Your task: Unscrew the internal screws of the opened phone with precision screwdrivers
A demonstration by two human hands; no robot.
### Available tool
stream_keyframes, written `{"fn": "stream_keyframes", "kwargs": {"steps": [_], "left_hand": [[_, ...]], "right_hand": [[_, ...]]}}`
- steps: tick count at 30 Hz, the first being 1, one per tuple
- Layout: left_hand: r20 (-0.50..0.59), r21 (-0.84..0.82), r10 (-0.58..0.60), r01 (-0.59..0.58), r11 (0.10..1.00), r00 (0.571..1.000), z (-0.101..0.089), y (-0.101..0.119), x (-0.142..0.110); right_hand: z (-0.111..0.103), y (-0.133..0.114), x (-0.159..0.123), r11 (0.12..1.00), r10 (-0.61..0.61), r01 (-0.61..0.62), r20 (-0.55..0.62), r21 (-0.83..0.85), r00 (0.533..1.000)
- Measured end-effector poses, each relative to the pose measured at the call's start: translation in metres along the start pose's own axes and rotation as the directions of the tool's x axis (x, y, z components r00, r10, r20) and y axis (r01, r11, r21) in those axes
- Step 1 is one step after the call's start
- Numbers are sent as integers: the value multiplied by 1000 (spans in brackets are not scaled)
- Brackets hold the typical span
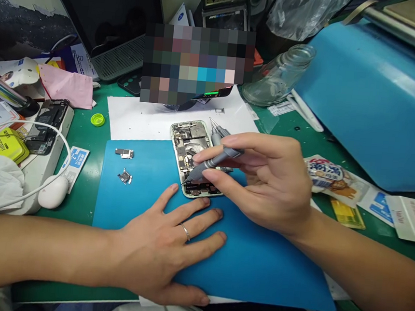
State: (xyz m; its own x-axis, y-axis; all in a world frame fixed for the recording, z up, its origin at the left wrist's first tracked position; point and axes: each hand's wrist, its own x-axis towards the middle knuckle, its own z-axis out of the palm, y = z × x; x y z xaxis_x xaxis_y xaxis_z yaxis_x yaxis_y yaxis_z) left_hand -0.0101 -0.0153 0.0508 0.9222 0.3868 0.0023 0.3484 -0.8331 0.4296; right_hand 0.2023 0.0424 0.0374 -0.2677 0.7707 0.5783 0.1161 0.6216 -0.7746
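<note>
An opened smartphone (189, 149) lies on the blue mat (130, 202) and the white paper behind it, its inner parts bare. My right hand (263, 180) is closed on a grey screwdriver (206, 167) with a slim pen-like body. The screwdriver slants down to the left, its tip at the phone's lower left edge. Flat on the mat rests my left hand (174, 239), fingers spread, with the fingertips close to the phone's near end. A second grey pointed tool (217, 130) lies by the phone's right side, partly hidden. A small metal bracket (125, 153) and a small metal part (124, 176) lie to the left.
At left stand a white box-like unit (53, 156) bearing another opened phone (46, 127), a white cable and a yellow case (10, 145). A glass jar (278, 77) leans behind at right. A snack wrapper (332, 181) lies beyond my right wrist. A pixelated patch covers the back middle.
</note>
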Motion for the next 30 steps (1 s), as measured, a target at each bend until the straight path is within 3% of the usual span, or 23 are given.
{"fn": "stream_keyframes", "kwargs": {"steps": [8, 19, 30], "left_hand": [[-13, 13, 0, 1, 1000, 1000, 1, 1, 0], [56, 89, -21, 16, 996, 998, -2, 6, -1], [21, 106, -8, 6, 994, 1000, -1, 5, -2]], "right_hand": [[-1, -1, 0, 1000, -9, 9, -5, 2, 1000], [-1, -1, 0, 1000, -13, 13, -2, 4, 1000], [-1, 0, 1, 1000, -9, 9, 3, -1, 1000]]}}
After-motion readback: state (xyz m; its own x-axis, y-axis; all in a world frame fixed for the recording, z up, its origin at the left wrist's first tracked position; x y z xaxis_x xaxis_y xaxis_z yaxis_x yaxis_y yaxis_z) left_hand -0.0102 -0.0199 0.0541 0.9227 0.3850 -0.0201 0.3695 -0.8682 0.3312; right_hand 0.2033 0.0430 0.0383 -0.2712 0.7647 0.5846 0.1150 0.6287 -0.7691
